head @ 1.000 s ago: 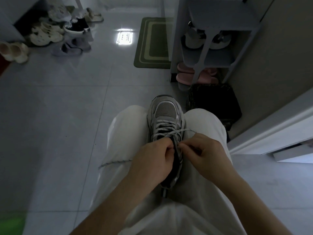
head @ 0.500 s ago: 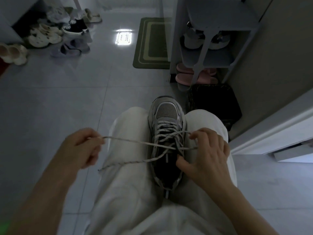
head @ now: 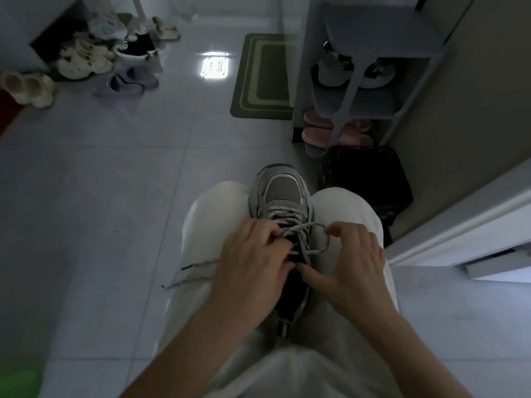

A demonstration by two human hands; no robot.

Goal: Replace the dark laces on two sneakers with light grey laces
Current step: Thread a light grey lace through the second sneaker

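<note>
The room was dim, with a pale tiled floor (head: 115, 196) that carried one bright reflection. At the far left a pile of shoes (head: 83, 61) lay against the wall, and a green mat (head: 258, 79) lay further back in the middle. On the right stood a grey shoe rack (head: 373, 33), with pink slippers (head: 319, 133) on its lowest level and a dark box (head: 367, 173) just in front of it.

From my remote seat I saw the grey sneaker (head: 283, 193) lying between the person's thighs, on white trousers (head: 212, 214), toe pointing away. The light grey lace (head: 287, 209) was threaded through the front eyelets. The left hand (head: 253, 262) lay over the left side of the shoe, and its curled fingertips pinched the lace where it crossed. The right hand (head: 353, 259) held a loop of the same lace with curled fingertips on the right side, while its thumb pressed on the dark opening of the shoe. Both hands covered the upper eyelets, so I could not tell how far the lacing went. One loose end (head: 195, 267) of the lace trailed over the left thigh toward the floor
</note>
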